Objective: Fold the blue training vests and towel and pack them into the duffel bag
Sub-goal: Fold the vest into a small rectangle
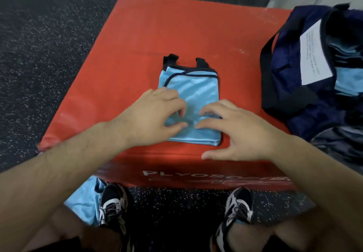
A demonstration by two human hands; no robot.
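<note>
A light blue training vest (198, 92) with dark trim lies folded into a narrow rectangle on the red plyo box (137, 41). My left hand (151, 118) and my right hand (235, 132) are both over its near half, fingers curled down onto the cloth, thumbs pointing toward each other. Whether they pinch the fabric or only press it I cannot tell. At the right stands the navy duffel bag (290, 55), open, with light blue cloth (347, 79) visible inside. Another blue vest (84, 202) lies on the floor by my left shoe.
A white paper sheet (314, 55) lies on the duffel bag. Its black strap (267, 69) loops over the box's right side. Dark speckled rubber floor (39, 45) surrounds the box. My two shoes (112, 204) stand at its front edge.
</note>
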